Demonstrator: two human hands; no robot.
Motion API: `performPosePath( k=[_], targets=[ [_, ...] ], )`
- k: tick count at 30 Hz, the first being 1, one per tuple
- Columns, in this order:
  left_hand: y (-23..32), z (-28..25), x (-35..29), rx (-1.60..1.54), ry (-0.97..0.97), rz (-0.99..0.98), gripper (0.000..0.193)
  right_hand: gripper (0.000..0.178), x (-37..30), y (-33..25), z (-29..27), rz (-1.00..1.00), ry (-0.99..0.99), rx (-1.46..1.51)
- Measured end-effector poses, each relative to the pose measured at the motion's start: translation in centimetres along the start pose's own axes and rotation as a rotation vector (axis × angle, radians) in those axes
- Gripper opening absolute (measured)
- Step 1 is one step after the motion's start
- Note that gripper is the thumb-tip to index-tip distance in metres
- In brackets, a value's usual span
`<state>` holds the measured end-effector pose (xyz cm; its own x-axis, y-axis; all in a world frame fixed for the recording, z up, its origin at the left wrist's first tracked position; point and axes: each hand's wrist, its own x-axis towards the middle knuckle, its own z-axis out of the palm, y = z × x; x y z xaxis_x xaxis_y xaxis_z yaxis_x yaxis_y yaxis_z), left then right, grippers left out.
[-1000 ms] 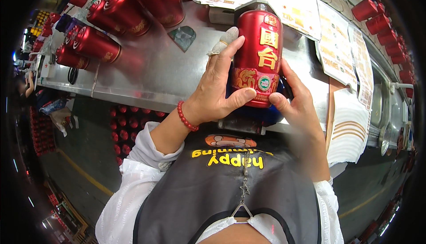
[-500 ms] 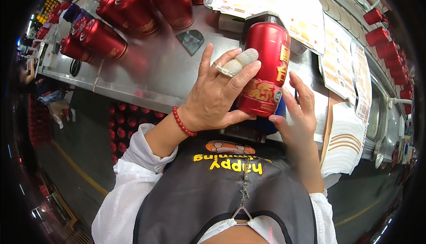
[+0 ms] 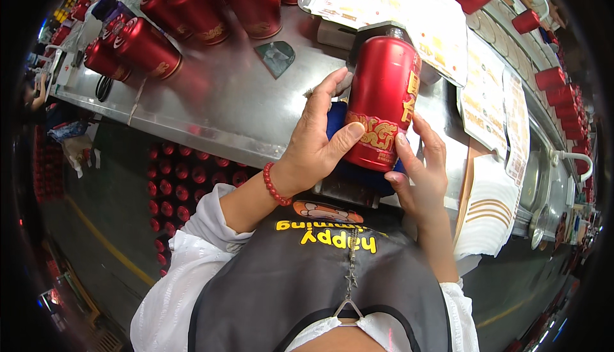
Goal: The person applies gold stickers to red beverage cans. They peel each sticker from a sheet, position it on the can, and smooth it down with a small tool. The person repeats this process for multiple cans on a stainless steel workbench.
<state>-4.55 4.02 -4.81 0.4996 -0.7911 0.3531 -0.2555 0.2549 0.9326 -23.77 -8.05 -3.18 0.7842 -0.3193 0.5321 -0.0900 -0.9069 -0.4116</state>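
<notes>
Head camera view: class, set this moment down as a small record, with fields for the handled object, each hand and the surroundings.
Handled object: glossy red cylindrical bottle with gold decoration, neck pointing away from the person
Left hand: thumb on the bottle's lower face
Right hand: touching the bottle's lower right side
Left wrist: bracelet of round red beads
Underneath: dark blue padding
Surface: shiny grey metal table
Far left: similar red bottles
Right: white sheets with curved brown stripes

Left hand (image 3: 312, 141) with some fingers partly hidden behind a red bottle (image 3: 384, 93), blue support (image 3: 335, 120) mostly covered by it, right hand (image 3: 423, 172) hazy toward the wrist, apron (image 3: 307, 288) cut off below, another person's arm (image 3: 40, 91) at the left rim too small for detail
</notes>
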Motion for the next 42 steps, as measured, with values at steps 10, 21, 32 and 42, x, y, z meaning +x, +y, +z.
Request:
performPosePath(
  k=[10, 21, 32, 42],
  targets=[
    [1.0, 0.9, -4.0, 0.752, 0.044, 0.297, 0.064, 0.053, 0.1, -0.7, -0.5, 0.024, -0.030, 0.029],
    [2.2, 1.2, -1.5, 0.845, -0.049, 0.319, 0.089, 0.058, -0.7, -1.1, 0.1, 0.104, -0.045, 0.078],
    [0.5, 0.0, -1.4, 0.797, -0.083, 0.317, 0.100, 0.064, -1.5, -0.7, 0.7, 0.086, 0.017, 0.088],
    [0.1, -0.3, -1.2, 0.800, -0.127, 0.286, 0.109, 0.065, -2.3, -0.1, 0.5, 0.115, 0.004, 0.078]
  ],
)
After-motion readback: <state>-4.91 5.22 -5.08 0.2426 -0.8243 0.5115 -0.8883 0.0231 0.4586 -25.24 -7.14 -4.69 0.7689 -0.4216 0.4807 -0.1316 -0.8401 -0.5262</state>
